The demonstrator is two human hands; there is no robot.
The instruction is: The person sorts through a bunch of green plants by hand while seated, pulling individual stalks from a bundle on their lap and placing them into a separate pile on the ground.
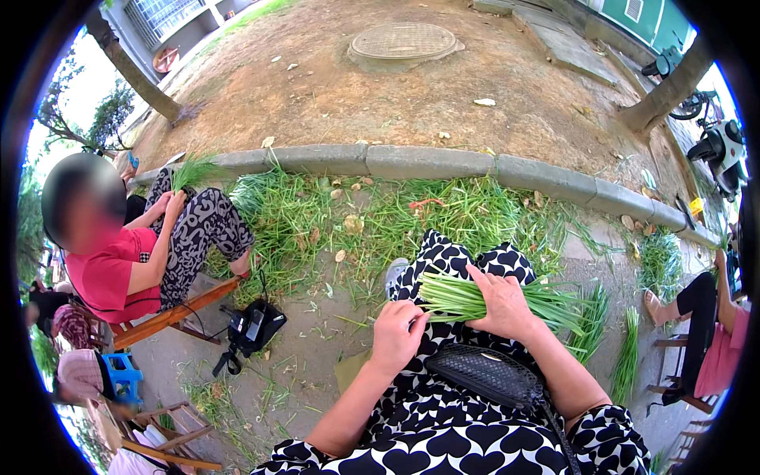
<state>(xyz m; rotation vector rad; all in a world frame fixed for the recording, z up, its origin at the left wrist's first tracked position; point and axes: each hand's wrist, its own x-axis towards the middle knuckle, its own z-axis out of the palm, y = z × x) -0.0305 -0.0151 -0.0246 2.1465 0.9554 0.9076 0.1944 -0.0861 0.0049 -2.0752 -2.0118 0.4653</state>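
Observation:
Across my lap lies a bunch of long green stalks, probably garlic chives (454, 297), pale ends towards the left and leafy tips towards the right. My right hand (502, 300) is closed over the middle of the bunch, its index finger stretched along the top. At the pale ends is my left hand (401, 332), thumb and fingers bent together; whether a stalk is pinched between them is too small to tell. A black textured pouch (487, 371) rests on my lap below the bunch. More green bundles (626, 356) lie on the pavement to the right.
Loose green stalks and leaves (332, 237) cover the ground up to a concrete kerb (415, 163). A seated person (119, 273) on the left holds greens; a black bag (255, 326) lies beside their wooden seat (178, 309). Another seated person (721, 356) is at the right.

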